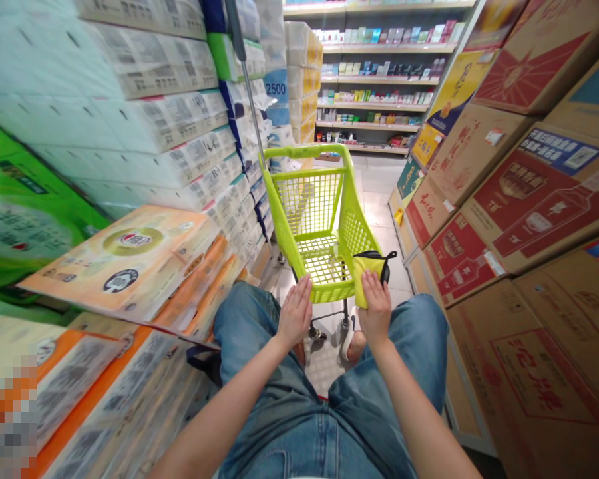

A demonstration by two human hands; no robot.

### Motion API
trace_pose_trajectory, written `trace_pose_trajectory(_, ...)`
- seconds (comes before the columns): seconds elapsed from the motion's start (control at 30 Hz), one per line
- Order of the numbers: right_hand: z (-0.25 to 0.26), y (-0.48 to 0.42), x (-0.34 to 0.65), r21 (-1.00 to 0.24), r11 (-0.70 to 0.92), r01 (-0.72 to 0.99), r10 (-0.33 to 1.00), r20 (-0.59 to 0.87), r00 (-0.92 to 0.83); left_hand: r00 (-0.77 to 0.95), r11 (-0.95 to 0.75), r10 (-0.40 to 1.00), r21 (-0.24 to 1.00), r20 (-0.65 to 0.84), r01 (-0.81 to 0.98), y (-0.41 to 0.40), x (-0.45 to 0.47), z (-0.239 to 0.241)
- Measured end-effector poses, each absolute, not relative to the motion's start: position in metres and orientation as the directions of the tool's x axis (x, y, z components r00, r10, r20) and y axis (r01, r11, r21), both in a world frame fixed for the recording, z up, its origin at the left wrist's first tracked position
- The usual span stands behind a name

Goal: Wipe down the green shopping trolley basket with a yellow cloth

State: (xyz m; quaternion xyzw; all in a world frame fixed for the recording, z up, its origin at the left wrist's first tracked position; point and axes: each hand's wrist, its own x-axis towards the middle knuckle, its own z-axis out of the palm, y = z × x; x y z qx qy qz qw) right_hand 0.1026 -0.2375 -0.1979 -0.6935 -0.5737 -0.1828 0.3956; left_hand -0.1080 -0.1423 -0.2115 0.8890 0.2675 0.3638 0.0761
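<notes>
A lime-green plastic shopping cart [329, 199] with a grid basket stands right in front of my knees. At the near left corner of its basket is my left hand [295, 313], fingers stretched out straight and close together against the rim, with nothing in it. My right hand [377, 309] has its fingers over a yellow pouch [363, 273] with black edging and a small black loop. This pouch is against the near right corner of the basket. The fingers hide part of it, and my thumb is not plainly visible.
Stacked packs of tissue paper [170, 126] rise on the left, with orange packs [130, 253] lower and nearer. Cardboard cartons [544, 186] line the right side. Shelves of small boxed goods [379, 80] close off the far end. A metal pole [252, 100] rises from the cart's left side.
</notes>
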Motion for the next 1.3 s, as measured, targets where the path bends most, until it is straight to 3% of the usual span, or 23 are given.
trace_pose_trajectory(0.13, -0.192, -0.228, 0.044, -0.299, 0.108, 0.948, 0.742, 0.659, 0.123, 0.583, -0.846, 0.528, 0.322, 0.618, 0.425, -0.142, -0.108, -0.213)
trace_pose_trajectory(0.27, -0.185, -0.22, 0.018, -0.321, 0.15, 0.935, 0.783, 0.616, 0.086, 0.587, -0.849, 0.524, 0.322, 0.617, 0.42, -0.142, -0.11, -0.213)
trace_pose_trajectory(0.6, -0.18, -0.234, 0.091, -0.143, 0.335, 0.931, 0.774, 0.606, -0.185, 0.591, -0.841, 0.536, 0.32, 0.603, 0.435, -0.143, -0.108, -0.21)
trace_pose_trajectory(0.97, -0.182, -0.252, 0.181, -0.222, 0.145, 0.964, 0.764, 0.645, 0.034, 0.602, -0.845, 0.531, 0.328, 0.596, 0.422, -0.142, -0.11, -0.209)
trace_pose_trajectory(1.2, -0.197, -0.243, 0.131, -0.375, -0.019, 0.927, 0.648, 0.702, 0.297, 0.598, -0.842, 0.537, 0.336, 0.595, 0.422, -0.143, -0.109, -0.211)
trace_pose_trajectory(1.3, -0.2, -0.241, 0.092, -0.403, -0.05, 0.914, 0.656, 0.677, 0.334, 0.596, -0.843, 0.536, 0.341, 0.598, 0.415, -0.143, -0.108, -0.212)
